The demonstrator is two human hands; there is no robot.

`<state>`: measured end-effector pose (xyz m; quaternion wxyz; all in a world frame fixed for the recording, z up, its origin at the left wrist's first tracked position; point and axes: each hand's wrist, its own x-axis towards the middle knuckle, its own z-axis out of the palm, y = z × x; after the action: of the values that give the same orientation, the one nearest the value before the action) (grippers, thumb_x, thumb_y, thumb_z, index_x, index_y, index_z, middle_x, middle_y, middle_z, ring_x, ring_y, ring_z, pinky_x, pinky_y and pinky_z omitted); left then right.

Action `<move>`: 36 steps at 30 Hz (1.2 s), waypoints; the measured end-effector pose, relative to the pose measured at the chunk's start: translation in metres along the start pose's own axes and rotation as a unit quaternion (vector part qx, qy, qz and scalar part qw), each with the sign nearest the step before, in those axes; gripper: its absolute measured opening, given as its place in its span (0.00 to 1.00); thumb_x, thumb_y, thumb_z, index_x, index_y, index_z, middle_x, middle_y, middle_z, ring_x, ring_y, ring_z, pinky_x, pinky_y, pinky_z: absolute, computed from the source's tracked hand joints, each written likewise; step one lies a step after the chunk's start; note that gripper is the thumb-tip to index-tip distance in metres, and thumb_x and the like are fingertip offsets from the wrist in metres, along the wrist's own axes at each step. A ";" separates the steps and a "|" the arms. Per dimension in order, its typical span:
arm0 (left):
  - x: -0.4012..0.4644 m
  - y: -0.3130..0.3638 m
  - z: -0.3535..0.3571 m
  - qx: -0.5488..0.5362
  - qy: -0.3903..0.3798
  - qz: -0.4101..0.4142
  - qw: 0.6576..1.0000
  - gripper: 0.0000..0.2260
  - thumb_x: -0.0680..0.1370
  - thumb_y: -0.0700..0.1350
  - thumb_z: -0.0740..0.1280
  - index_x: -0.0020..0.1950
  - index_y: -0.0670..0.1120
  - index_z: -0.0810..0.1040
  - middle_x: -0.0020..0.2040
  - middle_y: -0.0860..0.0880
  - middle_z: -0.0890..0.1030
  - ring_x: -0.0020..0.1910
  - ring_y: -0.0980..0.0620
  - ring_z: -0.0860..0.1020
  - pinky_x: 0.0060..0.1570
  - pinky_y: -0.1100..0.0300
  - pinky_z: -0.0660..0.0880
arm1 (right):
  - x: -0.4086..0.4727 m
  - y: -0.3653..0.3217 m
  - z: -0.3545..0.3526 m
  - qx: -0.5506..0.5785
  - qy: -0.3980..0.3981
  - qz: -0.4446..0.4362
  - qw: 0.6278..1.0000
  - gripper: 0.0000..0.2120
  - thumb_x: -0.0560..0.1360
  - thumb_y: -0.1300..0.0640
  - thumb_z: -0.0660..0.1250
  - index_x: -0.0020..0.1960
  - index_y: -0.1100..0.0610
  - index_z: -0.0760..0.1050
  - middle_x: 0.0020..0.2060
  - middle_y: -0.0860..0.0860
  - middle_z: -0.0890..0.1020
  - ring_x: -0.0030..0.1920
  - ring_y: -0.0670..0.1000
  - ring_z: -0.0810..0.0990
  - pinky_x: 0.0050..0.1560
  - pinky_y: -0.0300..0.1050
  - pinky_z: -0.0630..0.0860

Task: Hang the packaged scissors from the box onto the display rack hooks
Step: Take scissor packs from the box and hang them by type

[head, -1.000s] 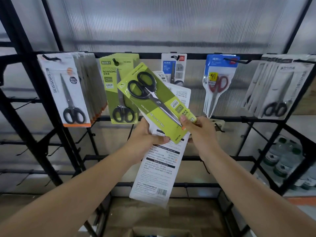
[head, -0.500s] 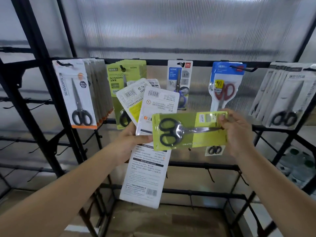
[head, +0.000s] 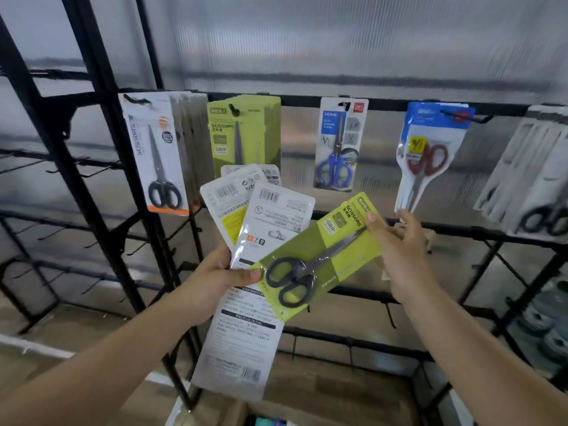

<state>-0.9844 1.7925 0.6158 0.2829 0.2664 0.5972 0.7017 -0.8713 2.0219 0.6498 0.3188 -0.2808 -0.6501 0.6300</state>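
My right hand (head: 399,256) pinches the top end of a green scissors pack (head: 319,256) with black handles, tilted with its top end up to the right. My left hand (head: 212,281) grips a fan of white packs (head: 264,229), seen from the back, with its thumb on the green pack's lower corner. On the rack's top bar (head: 301,101) hang a matching stack of green packs (head: 242,133) on a hook (head: 234,109), a white stack (head: 156,155), a blue-handled pack (head: 338,146) and a red-handled pack (head: 427,155).
More white scissor packs (head: 534,170) hang at the far right. Bare black hooks (head: 92,170) stick out from the left rack bars. The rim of a cardboard box (head: 246,413) shows at the bottom edge. Bottles (head: 547,321) sit low on the right.
My right hand has turned the green pack from upside down through level to top end up and right. The view has shifted left, and my left hand still holds the white packs.
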 end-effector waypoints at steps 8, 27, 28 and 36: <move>-0.055 -0.040 -0.043 0.023 0.081 -0.046 0.995 0.29 0.66 0.31 0.72 0.65 0.45 0.72 0.56 0.44 0.82 0.53 0.44 0.82 0.44 0.56 0.80 | -0.045 0.069 0.070 0.184 -0.121 0.146 0.964 0.19 0.72 0.73 0.65 0.56 0.54 0.70 0.47 0.50 0.82 0.49 0.52 0.80 0.40 0.45 0.78; -0.073 -0.045 -0.171 -0.013 0.133 -0.071 0.989 0.22 0.65 0.34 0.69 0.57 0.48 0.76 0.49 0.46 0.85 0.46 0.45 0.84 0.37 0.57 0.80 | -0.012 0.136 0.176 -0.202 -0.219 -0.053 0.953 0.35 0.72 0.73 0.64 0.73 0.50 0.61 0.71 0.49 0.66 0.69 0.44 0.63 0.53 0.18 0.59; -0.069 -0.045 -0.174 -0.016 0.127 -0.073 0.989 0.22 0.65 0.34 0.69 0.58 0.47 0.75 0.50 0.46 0.84 0.46 0.45 0.83 0.37 0.56 0.80 | -0.010 0.139 0.177 -0.212 -0.205 -0.047 0.954 0.35 0.73 0.71 0.65 0.73 0.47 0.61 0.71 0.49 0.67 0.69 0.45 0.65 0.56 0.22 0.61; -0.038 -0.056 -0.191 -0.066 0.108 -0.112 0.986 0.20 0.66 0.33 0.68 0.58 0.42 0.75 0.51 0.40 0.83 0.45 0.41 0.83 0.37 0.52 0.80 | 0.059 0.127 0.216 -0.286 -0.160 0.019 0.945 0.37 0.74 0.69 0.63 0.75 0.44 0.53 0.69 0.51 0.69 0.63 0.52 0.72 0.52 0.36 0.68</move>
<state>-1.0892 1.6414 0.5317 0.3108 0.1010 0.6028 0.7279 -1.0800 1.9350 0.5260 0.1050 -0.2679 -0.8401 0.4599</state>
